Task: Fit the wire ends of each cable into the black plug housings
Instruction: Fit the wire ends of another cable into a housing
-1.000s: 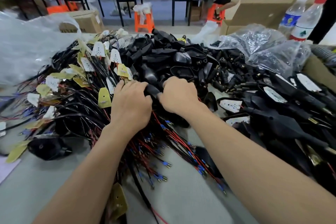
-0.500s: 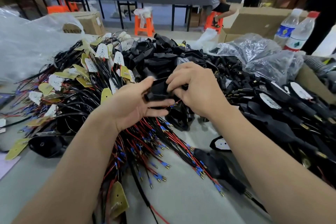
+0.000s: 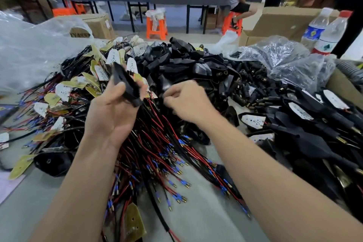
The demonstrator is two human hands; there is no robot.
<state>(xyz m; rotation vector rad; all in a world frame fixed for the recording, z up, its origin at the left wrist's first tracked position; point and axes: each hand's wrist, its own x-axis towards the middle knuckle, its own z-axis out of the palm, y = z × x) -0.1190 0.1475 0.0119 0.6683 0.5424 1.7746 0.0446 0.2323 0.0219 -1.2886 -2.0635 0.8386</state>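
My left hand (image 3: pixel 113 112) is raised palm up and grips a black plug housing (image 3: pixel 125 84), which points up and to the left. My right hand (image 3: pixel 188 102) hovers just to its right with fingers curled; whether it pinches a wire end I cannot tell. Below both hands lies a thick bundle of cables (image 3: pixel 157 153) with red and black wires ending in blue sleeves and brass tips. A heap of empty black housings (image 3: pixel 186 67) lies behind the hands.
Cables with white and yellow tags (image 3: pixel 82 84) pile up at the left. Finished black plugs (image 3: pixel 314 124) cover the right side. Clear plastic bags (image 3: pixel 284 59), two water bottles (image 3: pixel 326 33) and cardboard boxes (image 3: pixel 284 23) stand at the back. People work at far tables.
My hands have come apart. The left hand lifted the black housing and turned palm up; the right hand let go of it and drew to the right.
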